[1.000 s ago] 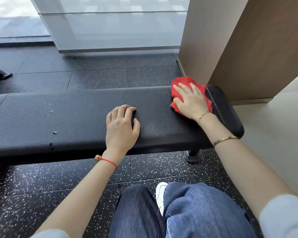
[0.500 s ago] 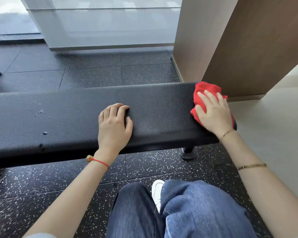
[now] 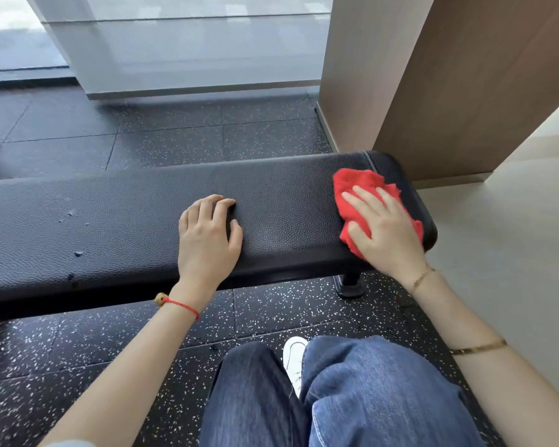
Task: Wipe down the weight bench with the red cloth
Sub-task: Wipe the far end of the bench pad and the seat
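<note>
Weight bench [image 3: 126, 217], long and black, is laid across the speckled rubber floor [image 3: 110, 350], its right end close to a wooden wall panel [image 3: 465, 85]. The wiping step is judged to be in hand at that right end. The left hand [image 3: 207, 237] is rested on the middle of the pad as a brace, fingers together and bent at the tips, nothing held. The right hand [image 3: 384, 230] is pressed flat on the red cloth [image 3: 355, 188], fingers straight and slightly spread, the cloth bunched beneath it. Small flecks [image 3: 75, 233] are seen on the pad's left part, well apart from the cloth. A leftward sweep along the pad is judged to be called for next, with steady downward pressure kept.
</note>
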{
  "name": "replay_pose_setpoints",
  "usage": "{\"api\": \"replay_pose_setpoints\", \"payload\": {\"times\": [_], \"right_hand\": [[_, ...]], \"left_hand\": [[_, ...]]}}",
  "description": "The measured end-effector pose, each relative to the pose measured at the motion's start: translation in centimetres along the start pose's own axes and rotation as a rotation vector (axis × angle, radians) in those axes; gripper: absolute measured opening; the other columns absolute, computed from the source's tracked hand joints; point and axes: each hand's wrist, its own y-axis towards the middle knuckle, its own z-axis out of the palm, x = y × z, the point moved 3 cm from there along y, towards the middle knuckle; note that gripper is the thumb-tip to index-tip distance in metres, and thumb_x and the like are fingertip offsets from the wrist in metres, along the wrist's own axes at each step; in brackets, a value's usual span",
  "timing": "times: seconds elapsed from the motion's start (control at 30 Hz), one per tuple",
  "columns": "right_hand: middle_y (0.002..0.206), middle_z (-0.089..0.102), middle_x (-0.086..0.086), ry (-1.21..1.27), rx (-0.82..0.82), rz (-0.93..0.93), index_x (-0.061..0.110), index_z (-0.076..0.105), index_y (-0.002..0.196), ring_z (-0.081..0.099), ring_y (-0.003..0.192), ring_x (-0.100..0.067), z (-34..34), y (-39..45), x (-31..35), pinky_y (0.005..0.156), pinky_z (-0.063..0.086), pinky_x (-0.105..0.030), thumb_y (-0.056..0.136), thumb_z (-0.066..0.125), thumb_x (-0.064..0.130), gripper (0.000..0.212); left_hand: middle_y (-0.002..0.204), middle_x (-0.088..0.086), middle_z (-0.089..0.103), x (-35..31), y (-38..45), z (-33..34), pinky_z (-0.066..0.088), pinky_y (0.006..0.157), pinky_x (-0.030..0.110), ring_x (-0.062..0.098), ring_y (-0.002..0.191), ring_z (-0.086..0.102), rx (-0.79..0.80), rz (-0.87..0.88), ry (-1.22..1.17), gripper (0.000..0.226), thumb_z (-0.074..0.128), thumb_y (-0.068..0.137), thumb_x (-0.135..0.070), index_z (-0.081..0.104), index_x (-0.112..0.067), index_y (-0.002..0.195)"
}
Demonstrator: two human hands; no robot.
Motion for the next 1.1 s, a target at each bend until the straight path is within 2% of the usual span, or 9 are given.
{"api": "replay_pose_setpoints", "payload": {"times": [0.13, 0.3, 0.4, 0.53, 0.6, 0.67, 0.83, 0.97, 1.1], "right_hand": [[0.153, 0.04, -0.001, -0.014, -0.083, 0.265, 0.025, 0.047, 0.143, 0.028, 0.142, -0.034, -0.1, 2.0, -3.4, 0.119, 0.018, -0.043, 0.095, 0.043, 0.036, 0.05], [0.158, 0.03, 0.003, 0.005, 0.017, 0.287, 0.029, 0.038, 0.148, 0.018, 0.146, -0.03, 0.9, 8.6, -2.2, 0.121, 0.01, -0.04, 0.098, 0.038, 0.038, 0.051], [0.158, 0.029, 0.004, 0.018, 0.071, 0.171, 0.028, 0.035, 0.149, 0.017, 0.147, -0.029, 1.5, 10.0, 1.2, 0.121, 0.011, -0.041, 0.098, 0.037, 0.039, 0.052], [0.155, 0.036, 0.005, 0.053, 0.133, -0.181, 0.028, 0.04, 0.147, 0.023, 0.145, -0.029, 2.5, 6.3, 7.2, 0.121, 0.015, -0.04, 0.093, 0.044, 0.04, 0.055], [0.153, 0.039, 0.006, 0.071, 0.132, -0.286, 0.029, 0.043, 0.145, 0.026, 0.144, -0.028, 2.2, 3.6, 7.7, 0.12, 0.018, -0.042, 0.09, 0.047, 0.041, 0.056], [0.152, 0.04, 0.008, 0.086, 0.123, -0.307, 0.03, 0.045, 0.143, 0.028, 0.143, -0.027, 1.6, 1.9, 6.5, 0.12, 0.019, -0.041, 0.089, 0.047, 0.041, 0.056], [0.153, 0.038, 0.006, 0.03, 0.067, -0.089, 0.029, 0.045, 0.144, 0.027, 0.143, -0.03, 0.6, 3.3, 0.4, 0.121, 0.015, -0.042, 0.085, 0.026, 0.055, 0.067], [0.159, 0.029, 0.003, -0.027, 0.087, 0.104, 0.029, 0.035, 0.149, 0.018, 0.146, -0.031, 1.5, 8.9, -0.3, 0.122, 0.008, -0.041, 0.097, 0.036, 0.044, 0.054], [0.16, 0.025, 0.005, 0.017, 0.144, 0.027, 0.03, 0.03, 0.151, 0.014, 0.148, -0.029, 2.6, 11.6, 4.3, 0.122, 0.007, -0.04, 0.098, 0.035, 0.043, 0.055]], "left_hand": [[0.131, 0.006, 0.056, -0.1, -0.1, 0.0, 0.032, 0.112, 0.044, 0.03, 0.126, 0.047, -0.002, -0.008, 0.014, 0.039, 0.044, 0.092, -0.03, 0.058, -0.015, 0.125], [0.131, 0.006, 0.055, -0.2, 0.0, 0.0, 0.031, 0.111, 0.043, 0.03, 0.126, 0.046, -0.001, -0.018, 0.018, 0.039, 0.044, 0.091, -0.03, 0.058, -0.016, 0.124], [0.13, 0.005, 0.055, -0.2, 0.0, 0.0, 0.031, 0.111, 0.043, 0.028, 0.125, 0.045, 0.0, -0.017, 0.02, 0.038, 0.045, 0.091, -0.03, 0.058, -0.017, 0.124], [0.13, 0.005, 0.055, -0.2, 0.1, -0.1, 0.032, 0.111, 0.043, 0.028, 0.125, 0.046, 0.0, -0.024, 0.02, 0.038, 0.045, 0.091, -0.03, 0.058, -0.017, 0.124], [0.131, 0.005, 0.056, -0.2, 0.0, 0.0, 0.032, 0.111, 0.043, 0.028, 0.125, 0.046, 0.004, -0.02, 0.016, 0.037, 0.047, 0.091, -0.029, 0.058, -0.016, 0.124], [0.131, 0.005, 0.056, -0.1, 0.0, 0.0, 0.032, 0.112, 0.043, 0.029, 0.126, 0.046, 0.011, -0.015, 0.013, 0.036, 0.05, 0.092, -0.027, 0.059, -0.016, 0.125], [0.132, 0.006, 0.055, -0.2, -0.1, -0.1, 0.031, 0.114, 0.044, 0.029, 0.127, 0.046, 0.022, -0.014, 0.014, 0.035, 0.051, 0.093, -0.025, 0.058, -0.015, 0.126], [0.131, 0.008, 0.055, -0.4, -0.1, -0.2, 0.031, 0.113, 0.044, 0.03, 0.126, 0.046, 0.02, -0.031, 0.032, 0.038, 0.047, 0.092, -0.027, 0.058, -0.014, 0.125], [0.13, 0.007, 0.055, -0.6, 0.0, -0.2, 0.031, 0.112, 0.044, 0.03, 0.125, 0.045, 0.021, -0.02, 0.042, 0.039, 0.043, 0.091, -0.029, 0.057, -0.015, 0.124]]}}
